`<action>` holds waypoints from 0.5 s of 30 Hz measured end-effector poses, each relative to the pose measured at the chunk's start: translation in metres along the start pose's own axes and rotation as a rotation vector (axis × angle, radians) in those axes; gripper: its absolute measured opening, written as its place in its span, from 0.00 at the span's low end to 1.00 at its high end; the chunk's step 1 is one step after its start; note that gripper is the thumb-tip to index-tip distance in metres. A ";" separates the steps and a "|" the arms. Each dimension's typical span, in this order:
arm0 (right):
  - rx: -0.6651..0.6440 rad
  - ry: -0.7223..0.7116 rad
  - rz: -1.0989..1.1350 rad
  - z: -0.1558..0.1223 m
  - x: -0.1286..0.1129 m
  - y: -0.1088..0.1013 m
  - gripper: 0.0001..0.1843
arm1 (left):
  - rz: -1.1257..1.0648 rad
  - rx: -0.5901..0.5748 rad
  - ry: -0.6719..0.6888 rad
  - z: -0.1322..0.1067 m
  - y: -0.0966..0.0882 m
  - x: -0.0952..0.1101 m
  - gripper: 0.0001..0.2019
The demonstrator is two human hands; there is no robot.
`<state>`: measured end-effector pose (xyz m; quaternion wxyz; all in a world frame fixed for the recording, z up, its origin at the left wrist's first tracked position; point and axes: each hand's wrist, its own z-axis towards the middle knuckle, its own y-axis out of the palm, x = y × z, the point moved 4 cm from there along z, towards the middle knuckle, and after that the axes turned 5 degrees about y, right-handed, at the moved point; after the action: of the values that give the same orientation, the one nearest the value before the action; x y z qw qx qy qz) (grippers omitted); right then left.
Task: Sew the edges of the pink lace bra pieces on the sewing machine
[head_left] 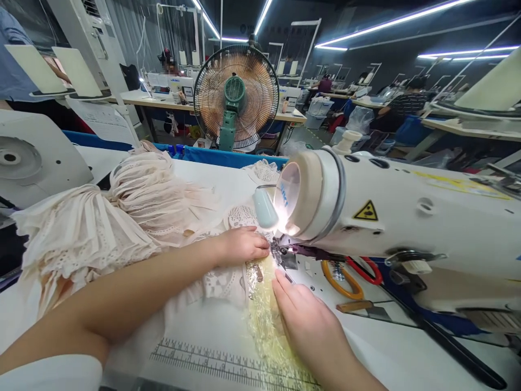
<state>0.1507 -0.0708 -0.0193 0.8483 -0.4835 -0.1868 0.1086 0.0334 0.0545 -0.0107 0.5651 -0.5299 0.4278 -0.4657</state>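
Observation:
A white sewing machine (407, 217) lies across the right of the view, its lamp lit over the presser foot (280, 254). A pile of pale pink pleated lace fabric (122, 217) is heaped on the left of the table. My left hand (242, 244) rests flat on the lace just left of the presser foot, fingers together and pressed on the cloth. My right hand (305, 320) lies on a yellowish lace strip (264, 320) in front of the needle, fingers stretched toward the foot.
Orange- and red-handled scissors (350, 277) lie under the machine arm. A ruler scale (228, 366) is printed along the table's front edge. A green standing fan (236, 98) stands behind the table. Other sewing stations with people fill the background.

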 end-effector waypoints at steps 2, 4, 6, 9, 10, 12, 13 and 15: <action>0.006 -0.013 -0.015 0.000 -0.001 0.000 0.25 | -0.007 0.000 -0.021 0.000 -0.001 -0.003 0.14; 0.008 -0.036 -0.034 -0.001 -0.002 0.001 0.24 | -0.032 -0.013 -0.060 0.001 -0.004 -0.005 0.12; 0.013 -0.056 -0.051 -0.005 -0.003 0.003 0.24 | -0.104 -0.033 -0.160 0.003 -0.011 -0.008 0.09; -0.016 -0.062 -0.056 -0.012 0.000 0.012 0.23 | -0.234 -0.020 -0.407 0.008 -0.023 -0.024 0.08; -0.038 -0.064 -0.055 -0.015 0.002 0.015 0.23 | -0.259 -0.003 -0.477 0.011 -0.026 -0.031 0.10; -0.067 -0.091 -0.054 -0.020 0.006 0.022 0.22 | -0.315 0.025 -0.578 0.019 -0.029 -0.049 0.13; -0.071 -0.109 -0.058 -0.021 0.008 0.025 0.22 | -0.351 0.036 -0.610 0.024 -0.028 -0.059 0.14; -0.065 -0.162 -0.072 -0.023 0.011 0.030 0.23 | -0.431 0.040 -0.642 0.034 -0.024 -0.076 0.15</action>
<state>0.1706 -0.0699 -0.0533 0.8177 -0.4932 -0.2754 0.1107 0.0495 0.1361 0.0149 0.5698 -0.7152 0.0990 -0.3925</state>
